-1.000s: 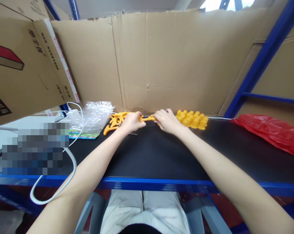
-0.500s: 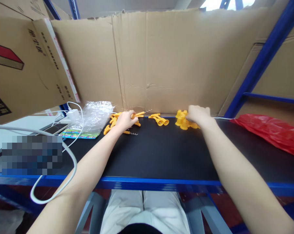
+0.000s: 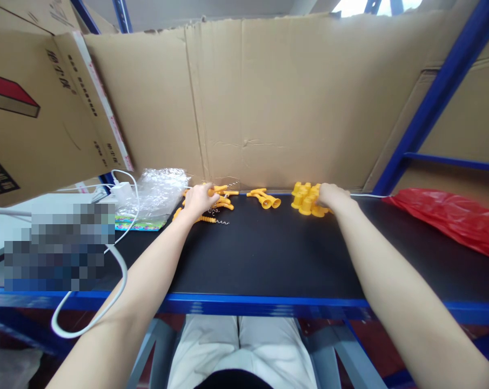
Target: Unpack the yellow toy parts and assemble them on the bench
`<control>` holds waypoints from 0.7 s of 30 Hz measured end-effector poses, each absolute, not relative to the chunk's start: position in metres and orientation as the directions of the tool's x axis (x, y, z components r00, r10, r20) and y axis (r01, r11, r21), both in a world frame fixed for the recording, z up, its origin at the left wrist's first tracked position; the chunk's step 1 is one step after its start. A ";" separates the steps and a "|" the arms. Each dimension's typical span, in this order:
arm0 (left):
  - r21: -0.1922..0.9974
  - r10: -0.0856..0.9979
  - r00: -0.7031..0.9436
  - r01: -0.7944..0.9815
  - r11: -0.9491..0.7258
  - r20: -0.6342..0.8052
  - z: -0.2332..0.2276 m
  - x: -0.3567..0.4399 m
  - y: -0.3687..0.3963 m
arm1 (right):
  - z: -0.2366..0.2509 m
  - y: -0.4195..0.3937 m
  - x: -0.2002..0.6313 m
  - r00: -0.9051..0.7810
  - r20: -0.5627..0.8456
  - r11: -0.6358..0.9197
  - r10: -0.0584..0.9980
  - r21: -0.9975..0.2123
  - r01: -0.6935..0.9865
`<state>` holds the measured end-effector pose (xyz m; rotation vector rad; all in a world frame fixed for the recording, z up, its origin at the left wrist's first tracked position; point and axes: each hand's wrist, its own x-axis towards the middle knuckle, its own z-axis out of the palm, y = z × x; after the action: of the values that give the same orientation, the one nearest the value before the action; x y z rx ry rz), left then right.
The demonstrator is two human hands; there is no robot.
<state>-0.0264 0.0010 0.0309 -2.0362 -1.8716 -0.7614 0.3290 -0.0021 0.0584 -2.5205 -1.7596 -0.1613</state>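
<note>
Along the back of the desk [image 3: 252, 259], a yellow heap [image 3: 225, 203] is partly covered by the left hand [image 3: 198, 201]; its fingers are curled, but whether a piece is pinched cannot be told. By the right hand [image 3: 334, 196], the right end of the cups [image 3: 307, 202] is covered; its fingertips are hidden, so its grip cannot be told. Coils [image 3: 222, 222] could be snagged or bent if a piece were pulled sideways, as they are strewn among the heap. Cups could be knocked over by the knuckles, being tightly grouped. Between the hands, two horns [image 3: 262, 196] are laid slantwise, mouths turned near-right, prongs leftward. In the heap, visible tips are mostly pointed right, long axes set roughly crosswise.
</note>
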 end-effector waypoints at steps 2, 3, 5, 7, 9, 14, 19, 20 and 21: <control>0.143 0.834 0.035 0.980 -0.136 0.550 0.030 -0.029 0.002 | 0.059 -0.003 0.329 0.339 0.153 -0.344 0.928 0.002 0.939; 0.143 0.832 0.040 0.980 -0.142 0.553 0.029 -0.030 0.003 | 0.060 -0.004 0.328 0.340 0.173 -0.345 0.924 -0.001 0.939; 0.136 0.826 0.050 0.979 -0.151 0.562 0.028 -0.033 0.004 | 0.063 -0.006 0.324 0.342 0.209 -0.348 0.916 -0.009 0.937; 0.107 0.812 0.075 0.980 -0.167 0.579 0.026 -0.035 0.005 | 0.067 -0.009 0.318 0.334 0.250 -0.342 0.909 -0.011 0.940; 0.061 0.793 0.108 0.982 -0.179 0.599 0.024 -0.037 0.006 | 0.069 -0.012 0.310 0.296 0.300 -0.310 0.907 -0.002 0.951; -0.034 0.766 0.157 0.984 -0.173 0.624 0.020 -0.042 0.008 | 0.057 -0.010 0.287 -0.037 0.456 0.001 0.889 0.079 0.997; -0.029 0.779 0.200 0.973 -0.228 0.594 0.018 -0.045 0.011 | 0.025 -0.003 0.265 -0.385 0.410 0.386 0.827 0.085 0.919; -0.029 0.776 0.218 0.968 -0.249 0.592 0.018 -0.045 0.012 | 0.020 -0.001 0.262 -0.413 0.392 0.418 0.822 0.077 0.905; -0.029 0.771 0.237 0.962 -0.273 0.591 0.018 -0.045 0.013 | 0.014 0.000 0.259 -0.432 0.367 0.438 0.824 0.072 0.896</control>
<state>-0.0450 0.0128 0.0176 -2.1284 -1.5921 -0.6714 0.2594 0.0004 0.0143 -1.4857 -2.4157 -0.3727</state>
